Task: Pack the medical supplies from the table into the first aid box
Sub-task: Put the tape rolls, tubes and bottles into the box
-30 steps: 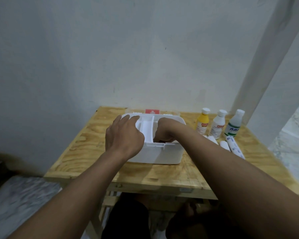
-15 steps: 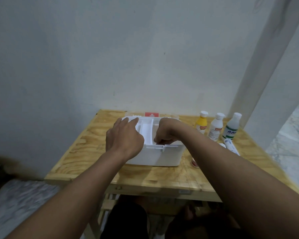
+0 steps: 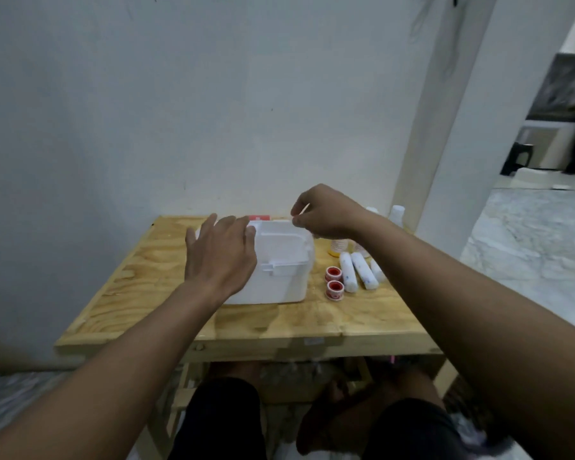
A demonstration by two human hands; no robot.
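Against a white wall (image 3: 213,111) stood a pale plywood table (image 3: 146,270), and at its middle sat the white plastic first aid box (image 3: 279,257). The left hand (image 3: 219,257) lay flat on the box's left part, fingers spread and nearly straight, gripping nothing. The right hand (image 3: 326,212) hovered above the box's far right corner with curled fingers; whether they pinched anything could not be told.

A second before, that hand had been down inside the box's right compartment; it had since lifted out, while the left had stayed put.

The box's long axis ran left to right across the frame, its latch (image 3: 273,267) facing the viewer. Just right of it lay two red-and-white tape rolls (image 3: 333,273) and three white bandage rolls (image 3: 364,272), the latter pointing away from the viewer, with a yellow bottle (image 3: 337,249) behind them.
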